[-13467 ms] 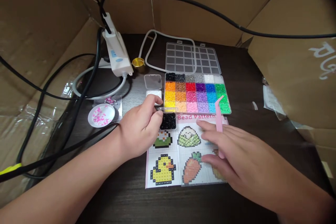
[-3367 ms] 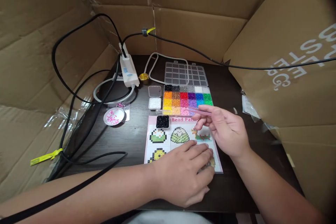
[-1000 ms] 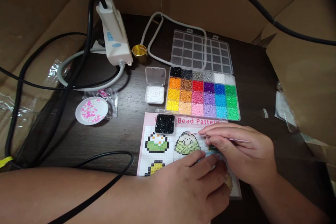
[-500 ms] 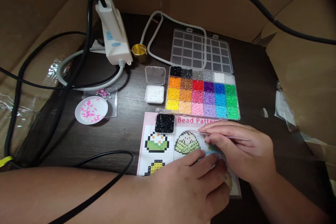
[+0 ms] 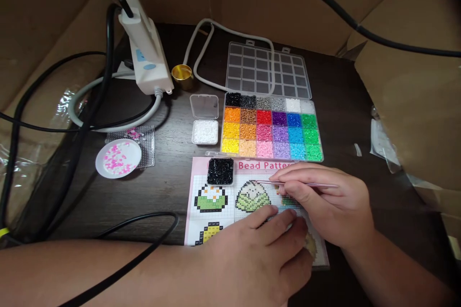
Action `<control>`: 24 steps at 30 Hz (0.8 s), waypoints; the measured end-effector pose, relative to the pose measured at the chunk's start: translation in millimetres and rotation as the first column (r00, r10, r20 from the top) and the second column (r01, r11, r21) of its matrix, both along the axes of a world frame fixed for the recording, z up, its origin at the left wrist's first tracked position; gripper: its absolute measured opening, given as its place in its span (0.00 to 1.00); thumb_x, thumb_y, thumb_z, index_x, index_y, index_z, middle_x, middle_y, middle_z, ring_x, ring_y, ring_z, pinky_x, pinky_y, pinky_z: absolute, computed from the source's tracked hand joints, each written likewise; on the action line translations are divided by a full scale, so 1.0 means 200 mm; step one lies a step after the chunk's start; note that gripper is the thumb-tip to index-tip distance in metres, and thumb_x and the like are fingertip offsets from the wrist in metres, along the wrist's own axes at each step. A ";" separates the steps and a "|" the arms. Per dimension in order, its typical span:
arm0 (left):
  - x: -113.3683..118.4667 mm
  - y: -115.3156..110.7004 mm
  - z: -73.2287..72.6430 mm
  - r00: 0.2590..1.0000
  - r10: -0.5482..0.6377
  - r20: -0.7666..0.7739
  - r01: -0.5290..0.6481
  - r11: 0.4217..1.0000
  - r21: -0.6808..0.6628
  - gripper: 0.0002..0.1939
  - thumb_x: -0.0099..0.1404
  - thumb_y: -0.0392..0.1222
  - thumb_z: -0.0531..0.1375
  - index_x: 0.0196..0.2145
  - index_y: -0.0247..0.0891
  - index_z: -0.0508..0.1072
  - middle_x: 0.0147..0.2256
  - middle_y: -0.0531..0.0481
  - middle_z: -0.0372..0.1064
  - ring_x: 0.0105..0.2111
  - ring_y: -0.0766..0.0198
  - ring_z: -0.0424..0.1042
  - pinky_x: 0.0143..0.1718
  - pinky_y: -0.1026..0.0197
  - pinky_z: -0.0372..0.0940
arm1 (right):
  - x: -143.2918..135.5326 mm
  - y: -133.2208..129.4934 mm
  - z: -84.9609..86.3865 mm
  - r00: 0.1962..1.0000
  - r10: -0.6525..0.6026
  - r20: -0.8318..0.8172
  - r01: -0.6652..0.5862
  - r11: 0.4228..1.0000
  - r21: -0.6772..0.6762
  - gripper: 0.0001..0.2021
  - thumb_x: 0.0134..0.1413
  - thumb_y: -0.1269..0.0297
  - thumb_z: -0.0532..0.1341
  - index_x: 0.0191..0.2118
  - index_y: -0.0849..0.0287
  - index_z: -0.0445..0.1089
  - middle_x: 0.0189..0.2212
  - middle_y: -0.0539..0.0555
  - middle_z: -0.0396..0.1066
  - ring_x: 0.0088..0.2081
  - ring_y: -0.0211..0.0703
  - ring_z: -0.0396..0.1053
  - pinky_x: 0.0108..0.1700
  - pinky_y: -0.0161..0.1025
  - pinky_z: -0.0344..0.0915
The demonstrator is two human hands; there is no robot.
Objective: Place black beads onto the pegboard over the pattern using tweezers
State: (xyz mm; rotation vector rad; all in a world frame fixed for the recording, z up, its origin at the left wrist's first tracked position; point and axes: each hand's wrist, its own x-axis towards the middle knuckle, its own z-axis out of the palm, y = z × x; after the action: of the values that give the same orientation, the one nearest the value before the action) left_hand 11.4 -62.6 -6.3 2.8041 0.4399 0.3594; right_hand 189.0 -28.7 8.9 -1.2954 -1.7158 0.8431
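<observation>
My right hand (image 5: 334, 201) is closed in a pinch on slim pink tweezers (image 5: 306, 183). Their tips are at the top edge of a domed bead figure (image 5: 253, 196), pale above and green below with a dark outline. Whether a bead sits between the tips is too small to tell. My left hand (image 5: 262, 249) rests with fingers apart over the lower part of the bead pattern sheet (image 5: 248, 172), hiding much of it. Next to the figure, a small open box of black beads (image 5: 220, 171) stands on the sheet.
Behind the sheet lies an open bead case (image 5: 272, 127) with many colours. To its left are a box of white beads (image 5: 205, 132), a gold cup (image 5: 182, 76), a white dish (image 5: 135, 153) of pink and white beads, and a power strip (image 5: 153, 72). A black cable (image 5: 147, 252) crosses my left forearm.
The whole view has shifted a little, so most things appear farther left. The tweezer tips stay at the figure's top edge, and my left hand rests in the same place.
</observation>
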 end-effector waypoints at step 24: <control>0.01 0.00 -0.02 1.000 0.018 0.025 -0.018 1.000 0.003 0.17 0.71 0.46 0.50 0.52 0.40 0.71 0.57 0.45 0.64 0.59 0.52 0.60 0.60 0.51 0.50 | 0.00 0.01 0.00 1.000 -0.007 -0.005 0.007 1.000 -0.028 0.08 0.54 0.74 0.63 0.27 0.57 0.78 0.29 0.49 0.80 0.33 0.35 0.78 0.39 0.29 0.73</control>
State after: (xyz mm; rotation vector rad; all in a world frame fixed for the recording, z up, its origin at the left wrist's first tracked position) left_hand 12.6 -62.5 -9.6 2.7973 0.4598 0.3984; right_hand 188.1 -26.6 8.5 -1.3160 -1.6995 0.8682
